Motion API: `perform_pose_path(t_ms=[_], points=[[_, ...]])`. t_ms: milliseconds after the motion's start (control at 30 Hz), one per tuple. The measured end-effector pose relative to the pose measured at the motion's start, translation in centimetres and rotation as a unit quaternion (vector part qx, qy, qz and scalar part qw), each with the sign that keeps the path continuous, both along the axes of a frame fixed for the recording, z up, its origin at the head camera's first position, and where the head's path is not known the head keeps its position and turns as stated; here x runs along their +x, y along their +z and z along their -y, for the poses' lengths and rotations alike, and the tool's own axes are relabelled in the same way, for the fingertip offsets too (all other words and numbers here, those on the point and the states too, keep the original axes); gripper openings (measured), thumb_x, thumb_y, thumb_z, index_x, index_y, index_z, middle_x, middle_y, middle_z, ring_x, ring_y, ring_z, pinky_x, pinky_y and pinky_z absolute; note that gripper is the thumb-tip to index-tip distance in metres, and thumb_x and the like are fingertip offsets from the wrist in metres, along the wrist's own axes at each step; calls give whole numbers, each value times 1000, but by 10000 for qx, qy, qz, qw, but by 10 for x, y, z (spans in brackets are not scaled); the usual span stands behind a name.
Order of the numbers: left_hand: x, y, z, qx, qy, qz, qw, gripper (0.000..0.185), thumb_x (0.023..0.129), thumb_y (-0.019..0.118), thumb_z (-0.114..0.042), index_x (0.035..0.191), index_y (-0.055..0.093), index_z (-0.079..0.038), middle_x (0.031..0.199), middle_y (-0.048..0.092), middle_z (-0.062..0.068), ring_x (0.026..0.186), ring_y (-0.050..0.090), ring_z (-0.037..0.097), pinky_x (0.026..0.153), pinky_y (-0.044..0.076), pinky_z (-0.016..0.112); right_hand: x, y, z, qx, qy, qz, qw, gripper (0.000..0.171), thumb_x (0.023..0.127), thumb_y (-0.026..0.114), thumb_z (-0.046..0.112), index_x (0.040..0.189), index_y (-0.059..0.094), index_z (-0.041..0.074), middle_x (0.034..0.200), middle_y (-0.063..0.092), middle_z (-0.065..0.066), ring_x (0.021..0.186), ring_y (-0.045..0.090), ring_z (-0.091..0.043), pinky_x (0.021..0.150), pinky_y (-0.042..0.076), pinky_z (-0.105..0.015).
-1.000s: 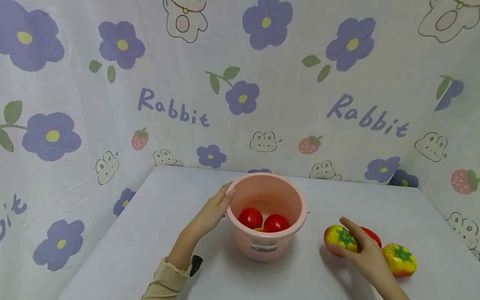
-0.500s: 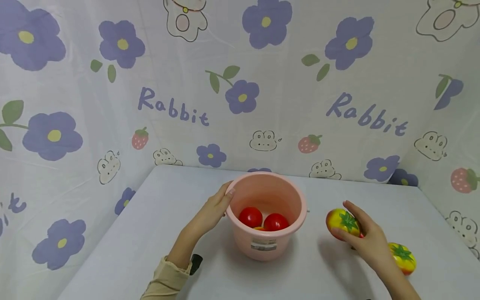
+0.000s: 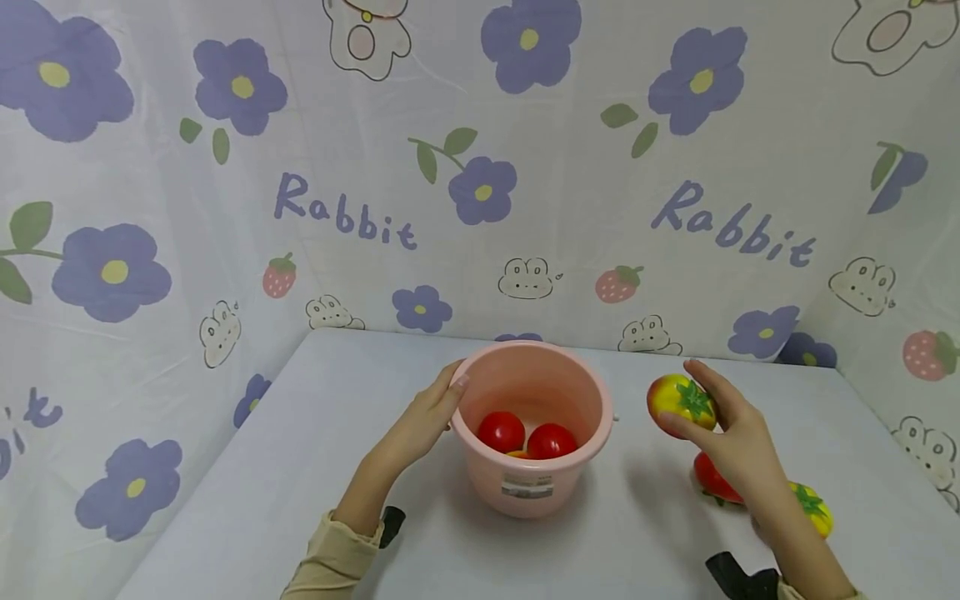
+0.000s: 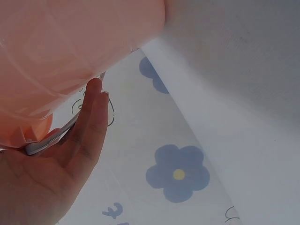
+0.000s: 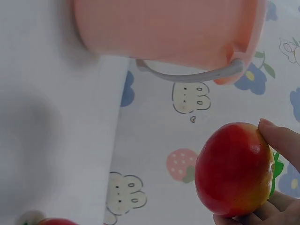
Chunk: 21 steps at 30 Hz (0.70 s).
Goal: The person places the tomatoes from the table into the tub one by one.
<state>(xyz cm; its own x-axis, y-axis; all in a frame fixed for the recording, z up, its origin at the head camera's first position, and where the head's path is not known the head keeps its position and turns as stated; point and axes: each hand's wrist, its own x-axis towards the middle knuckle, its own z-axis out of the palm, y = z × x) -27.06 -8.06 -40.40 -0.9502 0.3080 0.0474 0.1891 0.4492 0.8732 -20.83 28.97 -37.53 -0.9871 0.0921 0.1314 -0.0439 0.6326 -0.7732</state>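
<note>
Yellow-red tomato (image 3: 678,400), lifted above desk (image 3: 300,467).
Right hand (image 3: 731,437) grasping it, green calyx toward camera; left hand (image 3: 420,425) flat against pink bucket (image 3: 528,487).

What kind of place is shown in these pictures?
Probably a small staged tabletop booth rather than a real kitchen: a printed "Rabbit" flower cloth closes in the white table on three sides, and on the table stand only a pink bucket and toy-like tomatoes.
</note>
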Motion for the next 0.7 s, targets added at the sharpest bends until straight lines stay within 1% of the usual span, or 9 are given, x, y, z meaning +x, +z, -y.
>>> perform_pose_path(t_ms=[33,133,200,267,333,467,533,667,700], points=[[0,0,0,-3,2,1,10000,52,103,32,-51,152,29,-32,149,48,-1,124,56,29,92,54,47,-1,3,1,45,8,-52,10000,86,87,70,45,156,21,26,160,29,-14,141,34,-43,105,40,-49],[0,0,0,0,6,-1,10000,52,103,32,-51,152,29,-32,149,49,-1,124,56,29,92,54,46,-5,10,3,75,76,-238,9997,84,88,70,41,156,22,26,159,31,-14,140,36,-43,99,48,-28],[1,0,1,12,5,-4,10000,52,103,32,-52,152,29,-32,149,49,-1,124,56,29,92,54,46,-5,16,5,45,120,-303,9995,84,89,70,40,156,22,27,159,32,-13,140,36,-43,93,48,-15],[1,0,1,20,2,-11,10000,52,103,32,-52,151,30,-32,148,49,-1,124,56,29,92,54,47,-7,21,8,-10,159,-347,9993,84,89,70,40,156,22,27,159,32,-13,140,36,-42,90,47,-10],[1,0,1,23,-8,-3,10000,52,103,32,-51,152,29,-32,149,49,-1,124,56,29,93,54,48,-9,25,11,-38,175,-381,9991,84,88,70,40,156,22,26,159,31,-12,141,36,-42,92,48,-15],[2,-1,1,10,-11,-14,10000,52,103,32,-50,152,29,-32,149,49,0,124,56,29,92,54,47,-14,32,19,-48,204,-446,9988,84,88,70,41,156,22,27,160,32,-9,143,34,-40,98,46,-31],[2,-1,1,1,1,-23,10000,51,103,32,-50,152,29,-33,149,49,-1,124,56,29,92,54,46,-16,36,23,-72,230,-501,9985,83,89,70,40,156,23,27,159,32,-8,143,35,-38,99,45,-33],[1,0,0,8,21,-17,10000,51,104,32,-48,152,29,-32,148,49,-1,123,56,29,91,54,45,-21,44,33,-127,321,-652,9973,81,89,70,37,155,25,27,159,34,-6,143,36,-35,100,43,-32],[1,0,0,1,31,-15,10000,51,104,32,-48,152,29,-32,149,49,-1,123,56,28,91,54,45,-22,45,36,-152,367,-702,9967,81,89,71,35,155,26,27,158,35,-6,143,36,-35,100,43,-33]])
